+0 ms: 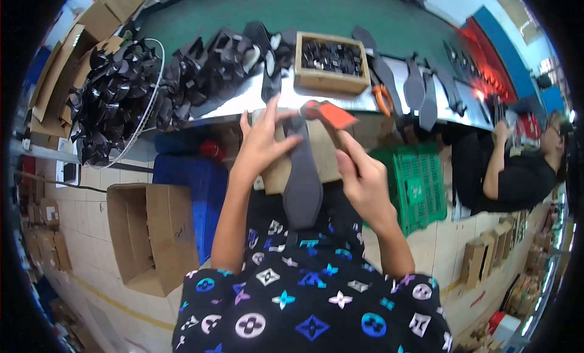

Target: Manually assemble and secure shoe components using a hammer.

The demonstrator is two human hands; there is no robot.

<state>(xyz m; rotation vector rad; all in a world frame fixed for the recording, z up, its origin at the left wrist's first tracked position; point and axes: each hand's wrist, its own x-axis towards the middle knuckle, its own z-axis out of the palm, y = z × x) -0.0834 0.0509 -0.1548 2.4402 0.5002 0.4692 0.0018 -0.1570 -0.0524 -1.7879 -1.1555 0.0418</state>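
Note:
My right hand (367, 179) is closed round the handle of a hammer (328, 114) with a red-orange head, held over the far end of a dark grey shoe sole (303, 195). The sole lies lengthwise in front of me, its broad end toward my body and its narrow end away. At that narrow end my left hand (263, 140) grips it, the thumb on its upper face and a finger reaching across beneath the hammer head. Whatever else lies between those fingers is hidden. A pale brown board (278, 175) shows under the sole.
Beyond my hands, a wooden box (332, 82) of small dark parts stands on the bench beside orange-handled pliers (383, 100). Black heel-shaped pieces (118, 91) are heaped at left; loose soles (413, 88) lie right. A green crate (417, 185), cardboard box (152, 237) and seated co-worker (517, 176) flank me.

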